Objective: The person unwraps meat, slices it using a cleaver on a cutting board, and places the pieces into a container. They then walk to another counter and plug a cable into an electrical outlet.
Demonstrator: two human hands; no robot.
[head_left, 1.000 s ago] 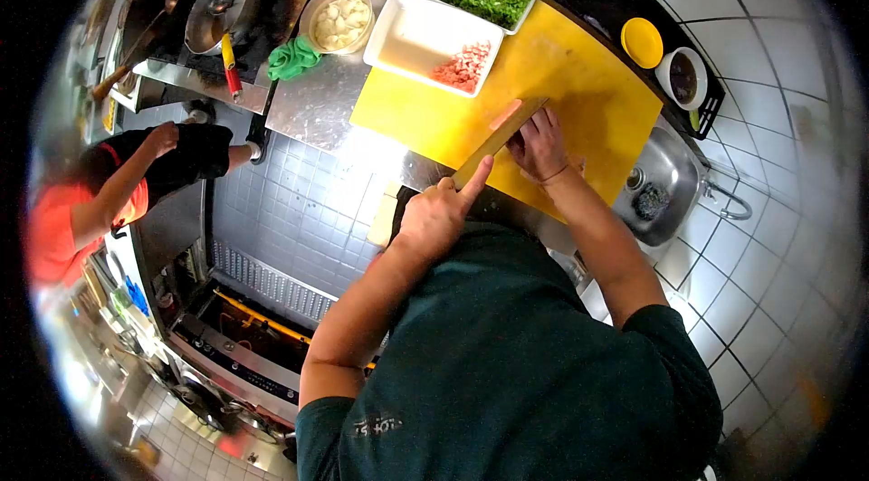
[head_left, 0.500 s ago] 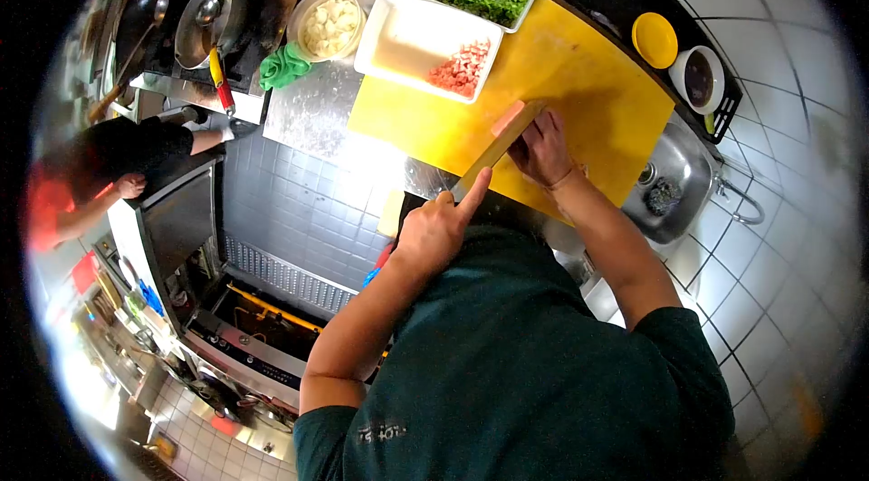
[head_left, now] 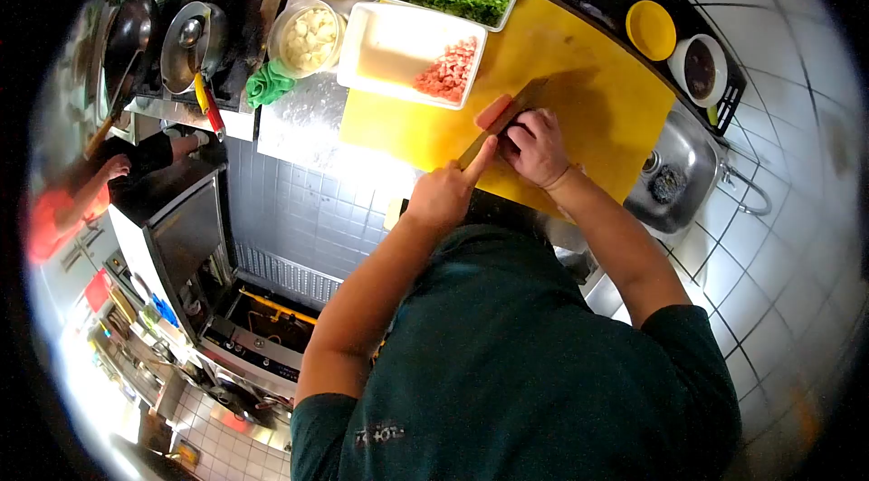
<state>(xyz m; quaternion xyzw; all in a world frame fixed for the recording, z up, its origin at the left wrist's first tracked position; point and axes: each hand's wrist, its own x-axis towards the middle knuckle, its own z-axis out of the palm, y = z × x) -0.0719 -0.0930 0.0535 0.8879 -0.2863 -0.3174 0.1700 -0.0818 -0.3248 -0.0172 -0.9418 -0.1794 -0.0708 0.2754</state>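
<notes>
Diced pink meat sits at one end of the white rectangular tray, while a larger pink piece, seemingly left undiced, lies inward from the yellow cutting board's near edge, against the long flat-bladed knife that the left hand's fingers grip, the right hand's bent together beside it, their hold hidden.

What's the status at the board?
Left hand grips knife. Right hand close beside it. Pink piece on knife's other side. Tray overlaps board, clear of knife.
</notes>
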